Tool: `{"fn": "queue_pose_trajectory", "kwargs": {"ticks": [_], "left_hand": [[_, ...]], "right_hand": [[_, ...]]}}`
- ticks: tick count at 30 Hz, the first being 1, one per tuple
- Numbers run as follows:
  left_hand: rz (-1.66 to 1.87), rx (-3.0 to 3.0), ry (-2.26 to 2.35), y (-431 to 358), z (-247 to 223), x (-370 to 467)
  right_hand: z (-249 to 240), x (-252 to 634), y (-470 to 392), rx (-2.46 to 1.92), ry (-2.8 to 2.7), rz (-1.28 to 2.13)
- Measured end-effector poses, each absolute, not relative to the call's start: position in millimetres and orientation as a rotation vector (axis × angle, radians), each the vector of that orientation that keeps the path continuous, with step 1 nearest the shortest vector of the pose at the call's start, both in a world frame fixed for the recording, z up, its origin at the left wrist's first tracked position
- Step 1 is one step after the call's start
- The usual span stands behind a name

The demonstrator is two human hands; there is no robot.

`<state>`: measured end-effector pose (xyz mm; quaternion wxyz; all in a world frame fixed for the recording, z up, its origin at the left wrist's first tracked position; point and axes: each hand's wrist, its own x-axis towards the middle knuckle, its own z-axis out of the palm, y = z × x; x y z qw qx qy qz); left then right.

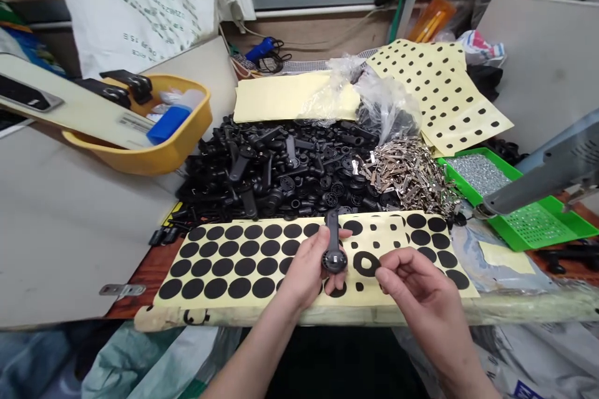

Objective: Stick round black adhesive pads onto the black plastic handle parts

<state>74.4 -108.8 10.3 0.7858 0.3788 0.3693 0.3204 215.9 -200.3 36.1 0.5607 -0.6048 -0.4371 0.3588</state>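
Here, hands apart above a pale-yellow rectangular paper sheet (181, 301) of black discs: left hand (302, 268) gripping one black, round-ended plastic lever (334, 243), probably light, stiff, best held by its shank; right hand (416, 290) pinching one black, foam-like ring (358, 263), likely soft, bendable.

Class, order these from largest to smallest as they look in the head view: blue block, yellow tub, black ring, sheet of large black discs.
1. Sheet of large black discs
2. Yellow tub
3. Blue block
4. Black ring
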Motion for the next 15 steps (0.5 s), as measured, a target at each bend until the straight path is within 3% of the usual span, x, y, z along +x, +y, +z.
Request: {"fn": "queue_pose_trajectory", "kwargs": {"ticks": [15], "left_hand": [[0.794, 0.829, 0.764, -112.9, 0.1, 73.8]], "right_hand": [[42.8, 189.4, -182.9, -1.339, -0.898, 1.080]]}}
